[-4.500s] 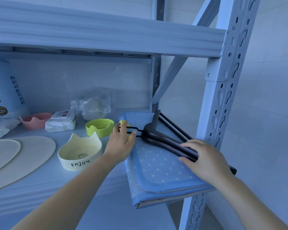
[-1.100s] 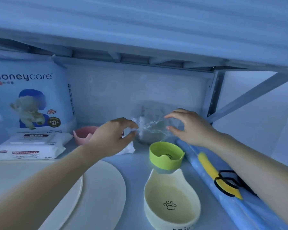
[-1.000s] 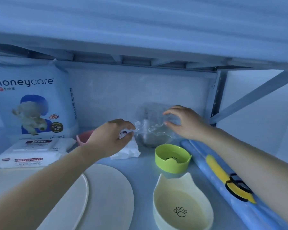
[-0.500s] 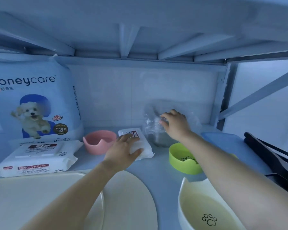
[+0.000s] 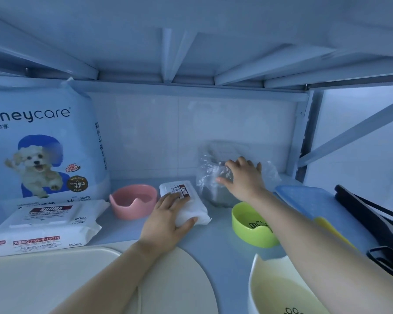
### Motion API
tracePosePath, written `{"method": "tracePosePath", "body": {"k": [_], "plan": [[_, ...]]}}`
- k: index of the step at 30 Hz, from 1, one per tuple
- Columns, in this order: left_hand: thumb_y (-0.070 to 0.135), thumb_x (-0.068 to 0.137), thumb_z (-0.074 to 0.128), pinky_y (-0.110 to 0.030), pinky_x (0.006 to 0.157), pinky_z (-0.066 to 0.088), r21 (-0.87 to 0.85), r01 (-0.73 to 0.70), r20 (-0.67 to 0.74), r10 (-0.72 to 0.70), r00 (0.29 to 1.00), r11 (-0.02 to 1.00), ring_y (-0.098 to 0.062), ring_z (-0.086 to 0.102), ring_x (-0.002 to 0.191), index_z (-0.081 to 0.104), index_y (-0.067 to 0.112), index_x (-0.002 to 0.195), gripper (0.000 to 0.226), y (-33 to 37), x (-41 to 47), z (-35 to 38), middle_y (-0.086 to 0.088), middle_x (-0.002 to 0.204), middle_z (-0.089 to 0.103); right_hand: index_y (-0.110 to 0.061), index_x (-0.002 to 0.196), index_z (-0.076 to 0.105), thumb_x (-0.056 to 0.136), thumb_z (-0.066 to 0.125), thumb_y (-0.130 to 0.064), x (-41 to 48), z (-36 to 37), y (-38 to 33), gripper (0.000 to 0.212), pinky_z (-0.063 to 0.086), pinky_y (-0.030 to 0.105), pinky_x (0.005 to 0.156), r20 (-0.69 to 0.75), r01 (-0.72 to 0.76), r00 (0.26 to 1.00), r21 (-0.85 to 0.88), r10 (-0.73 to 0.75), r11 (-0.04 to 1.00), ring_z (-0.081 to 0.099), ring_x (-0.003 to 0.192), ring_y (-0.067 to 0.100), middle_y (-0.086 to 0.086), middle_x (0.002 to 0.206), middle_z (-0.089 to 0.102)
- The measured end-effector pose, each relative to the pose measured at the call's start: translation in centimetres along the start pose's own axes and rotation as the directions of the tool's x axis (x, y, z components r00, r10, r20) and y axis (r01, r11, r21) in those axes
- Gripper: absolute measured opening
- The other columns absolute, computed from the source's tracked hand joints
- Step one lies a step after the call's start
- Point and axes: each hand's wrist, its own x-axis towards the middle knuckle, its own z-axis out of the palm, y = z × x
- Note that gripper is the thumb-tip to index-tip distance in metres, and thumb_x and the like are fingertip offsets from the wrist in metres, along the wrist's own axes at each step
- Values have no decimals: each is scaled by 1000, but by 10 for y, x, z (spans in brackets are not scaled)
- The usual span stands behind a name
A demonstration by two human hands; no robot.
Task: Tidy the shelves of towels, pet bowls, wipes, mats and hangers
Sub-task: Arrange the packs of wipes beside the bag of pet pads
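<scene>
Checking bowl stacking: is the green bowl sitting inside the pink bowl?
No, the green bowl stands apart from the pink bowl, a wipes pack between them.

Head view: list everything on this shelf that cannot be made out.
In the head view:
Plastic bag: crinkled film and the right hand gripping it hide the grey thing inside.
Small wipes pack: the left hand holding it covers part of its label.
Cream bowl: bottom edge and right forearm cut it off.
Hangers: right edge cuts them; number unclear.
Big pet bag: left edge clips its brand name.
</scene>
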Motion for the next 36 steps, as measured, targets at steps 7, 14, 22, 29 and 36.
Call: {"method": "tracePosePath", "body": {"k": [7, 14, 22, 29, 36], "plan": [[74, 71, 25, -24, 106, 28, 4, -2, 5, 2, 1000, 1000, -11, 23, 136, 40, 36, 137, 78, -1, -1, 1, 11, 144, 34, -27, 120, 52, 83, 54, -58, 3, -3, 10, 48, 26, 50, 107, 19, 21, 1000, 47, -22, 999, 47, 113, 26, 5, 116, 47], [76, 69, 21, -23, 107, 26, 10, 9, 15, -9, 1000, 1000, -9, 18, 138, 37, 37, 138, 81, 0, -2, 1, 13, 146, 30, -21, 114, 54, 82, 60, -52, 0, -7, 38, 45, 28, 39, 104, -5, 54, 999, 139, -54, 989, 50, 108, 24, 3, 114, 50], [75, 70, 24, -29, 104, 36, 6, 15, -7, -15, 1000, 1000, -11, 23, 137, 42, 36, 135, 78, 0, -2, 2, 12, 143, 35, -25, 135, 38, 76, 64, -51, -10, -16, 17, 70, 29, 51, 106, -140, 27, 990, 193, 0, 981, 33, 128, 23, 0, 132, 37], [73, 70, 25, -29, 104, 35, 10, 7, -23, -6, 1000, 1000, -13, 24, 136, 42, 35, 135, 77, 1, -2, 1, 10, 142, 37, -45, 145, 4, 81, 45, -69, -13, -14, -21, 79, 12, 67, 106, -8, -65, 998, 131, 66, 989, 2, 142, 30, -5, 156, 0], [72, 71, 26, -29, 104, 35, -5, 1, -19, -1, 1000, 1000, -11, 24, 136, 42, 34, 136, 76, 0, -2, 1, 10, 143, 36, -44, 144, 21, 95, 37, -49, -11, 7, -17, 52, 26, 54, 109, 47, -52, 998, 143, 46, 988, 12, 139, 33, 0, 155, 17]]}}
